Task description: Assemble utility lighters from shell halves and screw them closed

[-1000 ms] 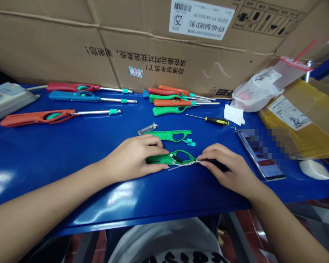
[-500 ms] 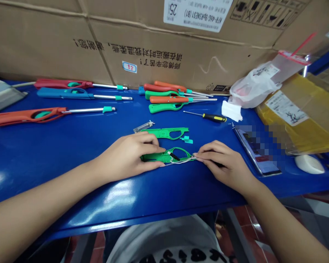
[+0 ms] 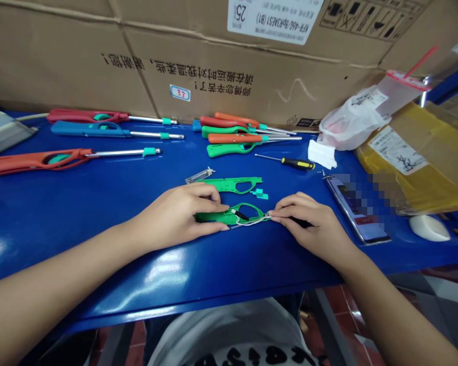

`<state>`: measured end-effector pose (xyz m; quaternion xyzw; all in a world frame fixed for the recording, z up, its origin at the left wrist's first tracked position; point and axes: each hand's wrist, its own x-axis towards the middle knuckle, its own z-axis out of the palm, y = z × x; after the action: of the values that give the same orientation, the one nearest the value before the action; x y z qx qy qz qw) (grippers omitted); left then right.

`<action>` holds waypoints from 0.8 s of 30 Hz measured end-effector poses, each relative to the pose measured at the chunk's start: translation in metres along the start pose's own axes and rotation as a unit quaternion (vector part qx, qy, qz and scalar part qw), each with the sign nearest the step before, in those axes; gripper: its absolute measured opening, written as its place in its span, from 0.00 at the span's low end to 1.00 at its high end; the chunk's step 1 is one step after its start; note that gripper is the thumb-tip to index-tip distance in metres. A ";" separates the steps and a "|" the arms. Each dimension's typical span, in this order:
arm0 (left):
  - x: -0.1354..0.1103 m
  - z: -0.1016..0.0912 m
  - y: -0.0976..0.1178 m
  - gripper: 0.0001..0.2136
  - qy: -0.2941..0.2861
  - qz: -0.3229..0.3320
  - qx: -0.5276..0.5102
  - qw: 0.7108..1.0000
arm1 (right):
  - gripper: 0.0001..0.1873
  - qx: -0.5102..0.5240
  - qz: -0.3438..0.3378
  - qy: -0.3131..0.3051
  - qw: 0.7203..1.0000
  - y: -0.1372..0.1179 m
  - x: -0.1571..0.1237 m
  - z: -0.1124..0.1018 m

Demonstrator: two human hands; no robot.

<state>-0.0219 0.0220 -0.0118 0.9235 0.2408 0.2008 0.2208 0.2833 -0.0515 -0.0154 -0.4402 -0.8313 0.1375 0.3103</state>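
Evidently we were only partway: near the front edge of the desk (image 3: 221, 274), our left hand (image 3: 183, 209) pinched the green lighter shell half (image 3: 218, 217), our right hand (image 3: 309, 216) seemingly the white wires (image 3: 256, 221) at its tip. The black igniter (image 3: 241, 215) lay slantwise there; the other shell half (image 3: 231, 185), clear fuel tank (image 3: 199, 176) and teal plastic piece (image 3: 260, 194) lay loose beyond.

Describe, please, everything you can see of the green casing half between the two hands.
The green casing half looks like moulded plastic, hollow side up, with a loop-shaped opening towards its right end. It lies lengthwise across the blue table. A black part with a white end and pale wires rest over it. The left hand grips its left portion, partly hiding it; the right hand pinches a small part at its right tip.
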 end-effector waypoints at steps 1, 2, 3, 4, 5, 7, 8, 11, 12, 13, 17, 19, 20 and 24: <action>0.000 0.000 0.000 0.14 0.000 -0.001 -0.002 1.000 | 0.08 -0.007 -0.010 -0.004 1.000 0.000 0.000 -0.001; 0.000 0.000 0.000 0.13 0.000 -0.002 -0.004 1.000 | 0.08 -0.014 -0.019 -0.011 1.000 0.000 0.001 -0.001; 0.000 0.000 0.001 0.13 -0.001 -0.004 -0.004 1.000 | 0.08 -0.022 -0.027 -0.019 0.999 0.000 0.001 -0.002; 0.001 0.000 0.001 0.13 -0.002 -0.007 -0.002 1.000 | 0.09 -0.032 -0.033 -0.028 0.999 0.000 0.002 -0.003; 0.001 0.000 0.001 0.13 -0.004 -0.009 0.001 1.000 | 0.09 -0.043 -0.039 -0.039 0.998 0.000 0.002 -0.005; 0.001 0.000 0.002 0.13 -0.007 -0.014 0.012 1.000 | 0.10 -0.068 -0.047 -0.059 0.995 0.001 0.004 -0.008; 0.001 0.000 0.002 0.13 -0.008 -0.016 0.017 1.000 | 0.10 -0.077 -0.049 -0.069 0.993 0.001 0.004 -0.010; 0.000 0.000 0.003 0.14 -0.003 -0.016 0.035 0.999 | 0.10 -0.078 -0.030 -0.101 0.991 -0.001 0.006 -0.016; -0.001 0.000 0.003 0.14 -0.001 -0.015 0.042 0.999 | 0.09 -0.078 -0.018 -0.114 0.990 -0.003 0.008 -0.019; -0.001 0.000 0.003 0.13 0.001 -0.014 0.048 0.999 | 0.08 -0.079 -0.005 -0.123 0.989 -0.006 0.010 -0.021; -0.002 0.000 0.005 0.13 0.005 -0.014 0.057 0.998 | 0.11 -0.067 0.035 -0.110 0.991 -0.024 0.029 -0.021; -0.002 0.000 0.005 0.12 0.005 -0.012 0.059 0.998 | 0.09 -0.054 0.058 -0.142 0.987 -0.034 0.044 -0.016; -0.001 0.000 0.005 0.12 0.003 -0.012 0.059 0.998 | 0.08 -0.056 0.071 -0.174 0.981 -0.038 0.051 -0.013; 0.000 -0.002 0.007 0.12 -0.004 -0.023 0.058 0.998 | 0.06 -0.073 0.102 -0.253 0.959 -0.043 0.071 0.000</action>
<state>-0.0203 0.0171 -0.0070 0.9298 0.2721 0.1783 0.1724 0.2254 -0.0185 0.0341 -0.4949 -0.8412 0.2139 0.0410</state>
